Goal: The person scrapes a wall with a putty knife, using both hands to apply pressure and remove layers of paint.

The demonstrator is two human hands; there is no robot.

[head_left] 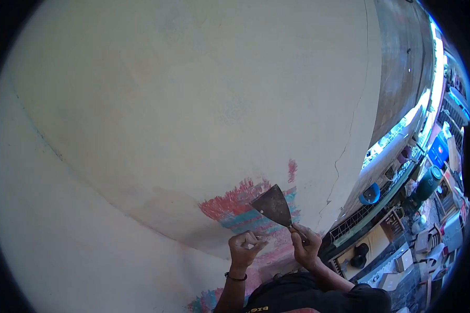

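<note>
A wide putty knife (273, 206) is gripped in my right hand (307, 247), its dark, worn blade tilted up and to the left in front of the wall. My left hand (243, 249) is raised beside it, a dark bracelet on the wrist, with the fingers curled in toward the thumb. I cannot tell what, if anything, those fingers hold. Behind the blade, the pale wall (219, 104) bears a patch of red and blue paint strokes (230, 206). More of these colours show low on the wall, near my left forearm.
A thin crack (337, 167) runs down the wall on the right. Beyond the wall's edge lie a blue bowl-like container (369, 194), a green cylinder (429, 180), a blue container (438, 149), and a cushioned wooden seat (372, 248) with a dark item on it. Boxes and clutter crowd the far right.
</note>
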